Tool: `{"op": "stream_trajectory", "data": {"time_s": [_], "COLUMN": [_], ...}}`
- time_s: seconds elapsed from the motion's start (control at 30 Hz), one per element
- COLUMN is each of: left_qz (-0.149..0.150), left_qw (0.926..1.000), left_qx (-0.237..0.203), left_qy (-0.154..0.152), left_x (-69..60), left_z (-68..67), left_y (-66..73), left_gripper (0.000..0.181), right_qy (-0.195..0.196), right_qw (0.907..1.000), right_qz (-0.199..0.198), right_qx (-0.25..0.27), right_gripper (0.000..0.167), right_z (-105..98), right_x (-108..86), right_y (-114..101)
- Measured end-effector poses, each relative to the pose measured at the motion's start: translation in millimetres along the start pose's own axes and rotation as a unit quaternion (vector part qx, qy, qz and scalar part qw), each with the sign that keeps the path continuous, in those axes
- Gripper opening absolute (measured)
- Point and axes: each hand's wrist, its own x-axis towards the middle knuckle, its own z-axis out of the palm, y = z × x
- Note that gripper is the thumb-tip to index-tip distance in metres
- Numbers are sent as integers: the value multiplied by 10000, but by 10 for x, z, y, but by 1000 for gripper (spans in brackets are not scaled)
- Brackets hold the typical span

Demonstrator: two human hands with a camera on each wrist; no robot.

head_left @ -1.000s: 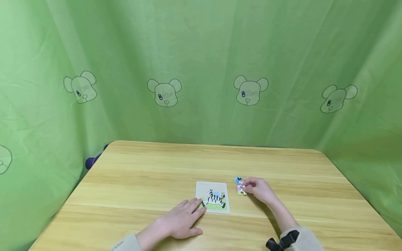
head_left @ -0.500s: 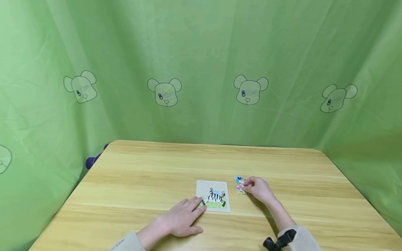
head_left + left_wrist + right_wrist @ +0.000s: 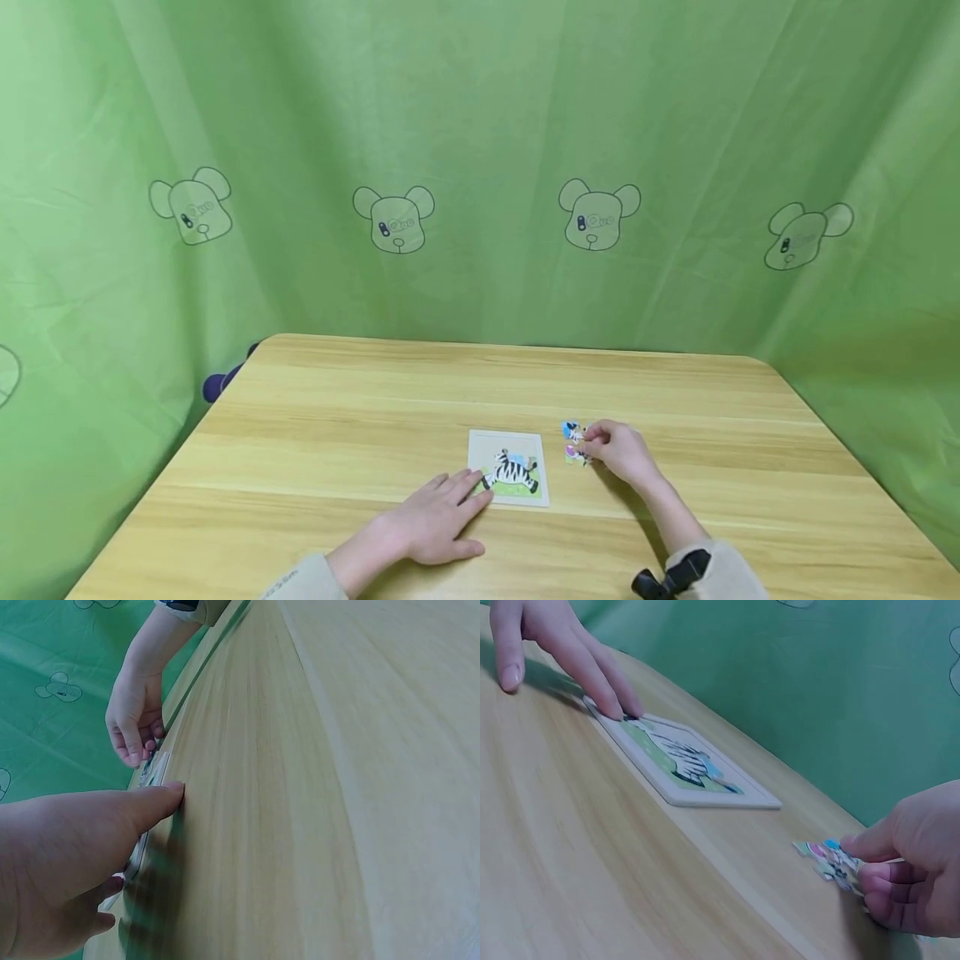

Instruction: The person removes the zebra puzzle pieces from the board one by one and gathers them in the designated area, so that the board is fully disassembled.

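Note:
My left hand (image 3: 438,518) lies with its fingers spread, fingertips on the lower left corner of a white-framed puzzle board (image 3: 507,437). In that frame, part of a zebra picture (image 3: 512,473) is assembled on green, while the upper part is bare. Right of the board, my right hand (image 3: 618,452) pinches a small jigsaw piece (image 3: 836,870) between thumb and fingers, close to the table. Another piece (image 3: 572,430), blue with black and white, lies just beyond it. The fingers partly cover both pieces. In the left wrist view, the left thumb (image 3: 161,801) touches the wood.
A pale wooden table (image 3: 360,392) lies under everything. Green curtains (image 3: 480,100) with bear-head outlines hang behind it and at both sides. Something purple (image 3: 215,386) shows beyond the left table edge. A black strap (image 3: 686,572) is on the right wrist.
The pink-marked piece under my right fingers has shifted slightly, and its lower edge looks different. The left hand and the board stay practically where they were.

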Motion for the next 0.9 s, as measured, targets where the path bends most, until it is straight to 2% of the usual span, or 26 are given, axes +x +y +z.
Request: {"op": "stream_trajectory", "data": {"time_s": [0.1, 0.3, 0.47, 0.57, 0.8, 0.9], "left_qz": [-5, -60, -60, -43, -32, 19], "left_qw": [10000, 9999, 9999, 9999, 10000, 10000], "left_qx": [2, -57, -49, -4, 0, 76], "left_qy": [6, -74, -120, -98, -91, -41], "left_x": [2, 25, 32, 30, 34, 50], "left_z": [1, -10, -25, -28, -15, -7], "left_y": [-3, 7, 15, 16, 19, 22], "left_gripper": [70, 70, 70, 71, 71, 72], "right_qy": [-10, -364, -581, -705, -1102, -1216], "right_qw": [9998, 9950, 9923, 9915, 9881, 9839], "right_qz": [-7, -229, -549, -756, -1045, -1224], "right_qx": [189, 903, 943, 796, -252, -463], "right_gripper": [22, 21, 22, 24, 29, 31], "right_z": [34, 220, 405, 492, 579, 583], "right_x": [-10, -29, -26, -13, 19, 29], "right_y": [-91, -350, -561, -645, -704, -722]}}
